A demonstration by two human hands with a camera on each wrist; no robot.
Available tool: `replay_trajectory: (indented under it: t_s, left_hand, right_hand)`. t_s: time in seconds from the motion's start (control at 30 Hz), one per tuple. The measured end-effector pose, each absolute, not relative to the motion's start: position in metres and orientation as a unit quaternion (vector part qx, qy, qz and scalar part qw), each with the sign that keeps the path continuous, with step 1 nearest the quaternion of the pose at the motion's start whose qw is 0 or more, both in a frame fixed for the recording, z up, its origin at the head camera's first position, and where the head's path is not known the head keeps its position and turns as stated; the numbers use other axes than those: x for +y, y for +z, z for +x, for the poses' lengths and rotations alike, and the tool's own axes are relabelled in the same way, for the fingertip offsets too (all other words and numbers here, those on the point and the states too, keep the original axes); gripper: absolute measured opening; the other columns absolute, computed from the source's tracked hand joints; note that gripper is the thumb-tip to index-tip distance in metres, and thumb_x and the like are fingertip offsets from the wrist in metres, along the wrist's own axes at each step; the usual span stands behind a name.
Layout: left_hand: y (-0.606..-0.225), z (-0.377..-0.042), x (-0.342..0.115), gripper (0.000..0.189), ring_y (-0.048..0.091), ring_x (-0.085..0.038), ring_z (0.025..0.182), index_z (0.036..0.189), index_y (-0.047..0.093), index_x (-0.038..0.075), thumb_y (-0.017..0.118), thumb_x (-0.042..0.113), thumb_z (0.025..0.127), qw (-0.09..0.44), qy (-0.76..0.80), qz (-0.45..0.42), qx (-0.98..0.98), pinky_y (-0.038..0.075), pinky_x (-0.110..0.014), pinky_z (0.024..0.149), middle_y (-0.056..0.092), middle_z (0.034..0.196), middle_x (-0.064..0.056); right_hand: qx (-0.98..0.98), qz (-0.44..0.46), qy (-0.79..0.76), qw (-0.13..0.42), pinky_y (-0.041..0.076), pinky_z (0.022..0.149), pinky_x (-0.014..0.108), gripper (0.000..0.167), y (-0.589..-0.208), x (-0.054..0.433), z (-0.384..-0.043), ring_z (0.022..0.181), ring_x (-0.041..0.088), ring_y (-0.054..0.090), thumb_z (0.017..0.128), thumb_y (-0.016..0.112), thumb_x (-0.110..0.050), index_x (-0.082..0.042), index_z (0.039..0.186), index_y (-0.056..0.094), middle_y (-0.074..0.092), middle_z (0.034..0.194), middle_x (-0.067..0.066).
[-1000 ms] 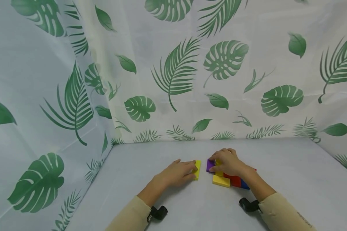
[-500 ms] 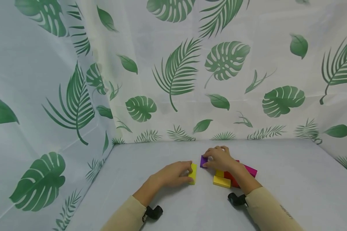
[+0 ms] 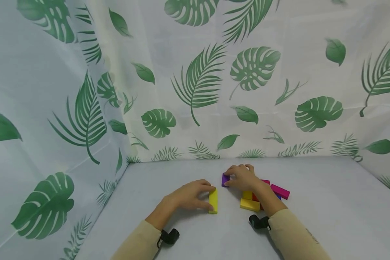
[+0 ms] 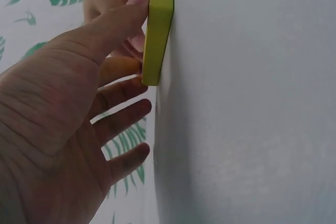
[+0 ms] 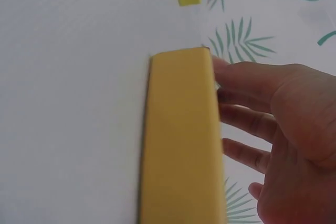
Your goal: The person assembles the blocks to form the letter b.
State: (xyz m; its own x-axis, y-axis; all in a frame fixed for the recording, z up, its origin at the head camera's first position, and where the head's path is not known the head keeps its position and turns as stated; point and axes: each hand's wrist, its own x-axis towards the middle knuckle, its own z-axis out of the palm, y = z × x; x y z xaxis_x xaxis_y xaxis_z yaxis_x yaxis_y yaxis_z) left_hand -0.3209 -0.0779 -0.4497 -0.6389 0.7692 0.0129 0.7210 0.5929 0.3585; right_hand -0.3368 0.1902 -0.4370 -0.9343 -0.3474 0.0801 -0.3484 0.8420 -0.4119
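In the head view, my left hand point(image 3: 189, 195) holds a bright yellow block point(image 3: 213, 203) at its two ends, between thumb and index finger. The left wrist view shows the thumb at the near end of this yellow block point(image 4: 159, 30), with the other fingers spread and loosely bent. To the right and a little farther back, my right hand point(image 3: 242, 177) pinches a small purple block point(image 3: 225, 180) on the table. That purple block is hidden in the right wrist view, where a golden-yellow block point(image 5: 181, 140) stands in front of the hand.
Beneath and beside the right forearm lies a group of blocks: a golden-yellow block point(image 3: 250, 205), another yellow block point(image 3: 247, 195), a magenta block point(image 3: 280, 191), and red and blue pieces partly covered. Leaf-print cloth point(image 3: 198, 119) hangs behind the white table point(image 3: 149, 180).
Both hands have shifted left. The purple block has slid left, away from the group, with the right hand. The yellow block has moved left and nearer with the left hand, whose thumb now meets its near end.
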Motion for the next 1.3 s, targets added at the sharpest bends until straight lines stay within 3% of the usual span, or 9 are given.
replay_trajectory:
  t_s: [0.27, 0.43, 0.67, 0.8, 0.93, 1.07, 1.3]
  left_hand:
    - [-0.451, -0.324, -0.083, 0.070, 0.052, -0.011, 0.133, 0.141, 0.064, 0.031, 0.081, 0.063, 0.081, 0.096, 0.205, 0.388, 0.893, 0.041, -0.036, 0.118, 0.055, 0.141, 0.008]
    - [-0.447, -0.323, -0.086, 0.066, 0.053, -0.012, 0.132, 0.135, 0.067, 0.029, 0.086, 0.059, 0.079, 0.095, 0.213, 0.397, 0.888, 0.040, -0.037, 0.117, 0.059, 0.138, 0.011]
    - [-0.443, -0.324, -0.089, 0.062, 0.051, -0.012, 0.137, 0.132, 0.069, 0.027, 0.085, 0.057, 0.081, 0.084, 0.200, 0.415, 0.883, 0.017, -0.057, 0.127, 0.062, 0.135, 0.011]
    - [-0.443, -0.324, -0.088, 0.062, 0.058, -0.007, 0.127, 0.130, 0.071, 0.021, 0.089, 0.051, 0.079, 0.086, 0.218, 0.427, 0.873, 0.029, -0.047, 0.125, 0.068, 0.129, 0.011]
    - [-0.442, -0.323, -0.086, 0.062, 0.060, -0.004, 0.119, 0.127, 0.073, 0.017, 0.092, 0.046, 0.076, 0.108, 0.247, 0.428, 0.862, 0.043, -0.030, 0.113, 0.070, 0.124, 0.011]
    - [-0.443, -0.322, -0.085, 0.062, 0.059, -0.003, 0.118, 0.127, 0.071, 0.018, 0.093, 0.046, 0.076, 0.123, 0.259, 0.421, 0.861, 0.044, -0.027, 0.111, 0.067, 0.122, 0.014]
    - [-0.448, -0.323, -0.084, 0.062, 0.058, -0.003, 0.116, 0.124, 0.069, 0.023, 0.091, 0.053, 0.075, 0.122, 0.250, 0.429, 0.859, 0.045, -0.027, 0.109, 0.064, 0.120, 0.016]
  right_hand:
    - [-0.951, 0.192, 0.243, -0.002, 0.013, 0.115, 0.074, 0.042, -0.443, 0.194, -0.334, 0.130, 0.042, 0.053, 0.096, 0.074, -0.027, -0.009, 0.133, 0.070, 0.067, 0.136, 0.014]
    - [-0.946, 0.196, 0.257, -0.001, 0.014, 0.114, 0.073, 0.039, -0.442, 0.196, -0.332, 0.132, 0.041, 0.053, 0.097, 0.072, -0.024, -0.009, 0.134, 0.070, 0.066, 0.138, 0.013]
    - [-0.940, 0.204, 0.272, -0.003, 0.019, 0.113, 0.073, 0.039, -0.445, 0.197, -0.331, 0.133, 0.042, 0.053, 0.099, 0.071, -0.025, -0.009, 0.135, 0.069, 0.065, 0.139, 0.013]
    - [-0.935, 0.213, 0.285, -0.010, 0.026, 0.113, 0.072, 0.042, -0.447, 0.199, -0.332, 0.136, 0.043, 0.052, 0.100, 0.069, -0.026, -0.007, 0.138, 0.067, 0.062, 0.142, 0.015]
    - [-0.926, 0.220, 0.305, -0.026, 0.038, 0.114, 0.065, 0.044, -0.449, 0.199, -0.332, 0.137, 0.043, 0.052, 0.101, 0.068, -0.023, -0.005, 0.141, 0.063, 0.059, 0.144, 0.016]
    - [-0.919, 0.225, 0.321, -0.045, 0.044, 0.112, 0.059, 0.044, -0.449, 0.198, -0.332, 0.136, 0.040, 0.053, 0.101, 0.068, -0.021, -0.005, 0.142, 0.062, 0.058, 0.144, 0.015]
    - [-0.916, 0.227, 0.325, -0.057, 0.045, 0.111, 0.059, 0.044, -0.449, 0.192, -0.327, 0.135, 0.037, 0.054, 0.099, 0.071, -0.024, -0.010, 0.140, 0.065, 0.061, 0.142, 0.011]
